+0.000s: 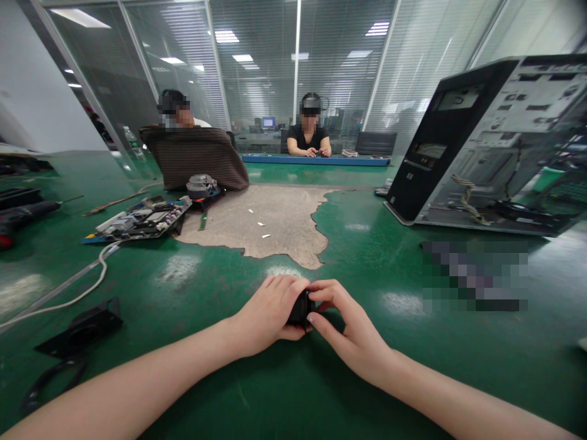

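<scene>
1. The black part (300, 308) sits between the two hands, above or on the near side of the surface (275, 403); contact beneath is hidden.
2. The left hand (273, 304) wraps it from its left, palm over the top, thumb below; that grip is closed around it.
3. The right hand (355, 324) meets its right edge, fingertips and thumb pinching there. Both hands touch it, so neither is nearer; its long axis is too covered to tell.
4. The part looks dark, smooth and blocky, with a thin rim at the right.
5. Beyond lies glossy green surface, broken by a ragged, matt beige patch (284, 214).
6. Left: a component-studded circuit board (144, 219). Right: a boxy computer case (424, 153), black-fronted, bare metal inside.
</scene>
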Available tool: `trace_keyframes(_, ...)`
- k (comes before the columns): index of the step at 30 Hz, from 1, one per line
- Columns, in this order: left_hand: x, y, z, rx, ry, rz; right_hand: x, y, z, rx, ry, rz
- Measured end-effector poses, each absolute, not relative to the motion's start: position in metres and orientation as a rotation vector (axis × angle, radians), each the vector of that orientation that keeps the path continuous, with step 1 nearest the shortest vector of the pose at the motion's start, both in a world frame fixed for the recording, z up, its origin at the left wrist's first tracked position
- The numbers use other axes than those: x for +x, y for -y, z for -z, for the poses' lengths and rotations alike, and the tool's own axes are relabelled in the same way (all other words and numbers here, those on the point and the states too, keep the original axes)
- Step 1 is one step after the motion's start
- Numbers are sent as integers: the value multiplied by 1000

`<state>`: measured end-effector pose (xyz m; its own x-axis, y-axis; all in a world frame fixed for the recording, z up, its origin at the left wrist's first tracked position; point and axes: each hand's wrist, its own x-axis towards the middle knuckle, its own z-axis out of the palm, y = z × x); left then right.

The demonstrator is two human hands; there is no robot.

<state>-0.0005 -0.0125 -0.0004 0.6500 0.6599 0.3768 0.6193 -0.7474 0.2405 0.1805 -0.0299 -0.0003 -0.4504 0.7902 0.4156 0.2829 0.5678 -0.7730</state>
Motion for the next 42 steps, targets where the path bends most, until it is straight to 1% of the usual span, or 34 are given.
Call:
trace_keyframes(8, -1, 13, 1, 2764, -1104, -662, 178, 28, 0, -965, 1972, -973)
trace_keyframes(15, -1, 12, 3, 2770, -1083, -699, 181, 29, 0, -849, 1983, -793)
trace_keyframes(22, 0, 12, 1, 2749, -1116, -658, 178, 27, -1, -975, 1942, -996)
trace_keyframes(24, -1, 12, 1, 2749, -1118, -651, 179, 28, -2, -966, 1965, -979)
trace_keyframes(28, -1, 12, 2, 2749, -1090, -675, 180, 30, -2, -869, 2008, -802)
trace_keyframes(30, -1, 12, 2, 2748, -1082, -696, 181, 30, -2, -843, 1999, -776)
trace_keyframes(38, 0, 13, 0, 2750, -1110, -655, 179, 28, 0, -955, 1944, -977)
trace_keyframes(42, 0, 13, 0, 2739, -1111, -651, 180, 30, 0, -910, 1966, -919)
